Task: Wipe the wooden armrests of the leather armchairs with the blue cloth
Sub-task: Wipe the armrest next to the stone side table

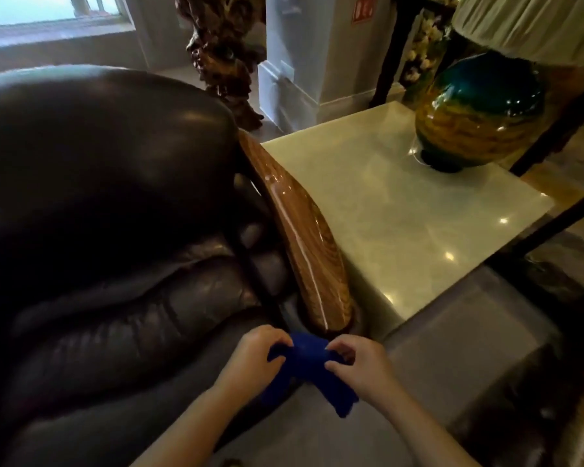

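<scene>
Two hands on the blue cloth [309, 362]: left hand [253, 358] and right hand [361, 362] each pinch a bunched end, near the front tip of the glossy wooden armrest [300, 230]. Dark leather armchair [98, 214] left, pale side table [418, 237] right.

A glazed lamp base [479, 112] stood on a pale stone side table [402, 224]; a carved wooden sculpture [223, 55] stood behind.

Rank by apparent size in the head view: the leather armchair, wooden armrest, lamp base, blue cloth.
1. leather armchair
2. wooden armrest
3. lamp base, close to the armrest in area, and farther from the camera, so unsure
4. blue cloth, bunched between both hands
</scene>
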Demonstrator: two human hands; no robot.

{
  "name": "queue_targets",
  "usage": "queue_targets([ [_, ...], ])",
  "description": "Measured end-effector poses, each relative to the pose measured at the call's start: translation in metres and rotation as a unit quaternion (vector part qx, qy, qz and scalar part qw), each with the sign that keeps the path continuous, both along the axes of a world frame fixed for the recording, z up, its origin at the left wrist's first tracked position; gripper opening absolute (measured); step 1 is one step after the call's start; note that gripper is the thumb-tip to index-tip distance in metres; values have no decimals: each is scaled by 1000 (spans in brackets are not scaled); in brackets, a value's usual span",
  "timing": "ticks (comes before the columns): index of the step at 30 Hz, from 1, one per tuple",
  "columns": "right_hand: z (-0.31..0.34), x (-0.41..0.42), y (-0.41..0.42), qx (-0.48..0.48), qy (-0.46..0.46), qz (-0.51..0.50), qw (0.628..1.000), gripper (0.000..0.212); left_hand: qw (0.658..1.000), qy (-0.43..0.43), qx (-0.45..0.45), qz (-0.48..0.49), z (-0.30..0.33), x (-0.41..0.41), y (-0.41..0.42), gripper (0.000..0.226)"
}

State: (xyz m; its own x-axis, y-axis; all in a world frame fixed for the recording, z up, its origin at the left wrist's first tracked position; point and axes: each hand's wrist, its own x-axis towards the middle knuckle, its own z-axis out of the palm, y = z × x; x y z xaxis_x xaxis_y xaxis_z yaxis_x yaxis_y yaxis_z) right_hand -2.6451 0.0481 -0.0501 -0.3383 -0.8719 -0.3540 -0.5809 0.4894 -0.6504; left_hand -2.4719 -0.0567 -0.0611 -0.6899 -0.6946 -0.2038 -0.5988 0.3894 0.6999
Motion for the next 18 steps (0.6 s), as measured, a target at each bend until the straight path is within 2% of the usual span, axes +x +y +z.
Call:
queue_targets([
  [4, -48, -66, -6, -9, 8, 47, 999, 19, 999, 6, -11, 40, -42, -57, 14, 29],
  [10, -105, -143, -45, -97, 65, 105, 988, 20, 992, 42, -72, 96, -102, -122, 3, 31],
  [15, -187, -164, -65, -148, 115, 140, 972, 25, 981, 52, -138, 124, -187, -147, -2, 31],
  [18, -238, -154, -59, -196, 117, 102, 968, 24, 963, 97, -143, 205, -233, -155, 16, 23],
])
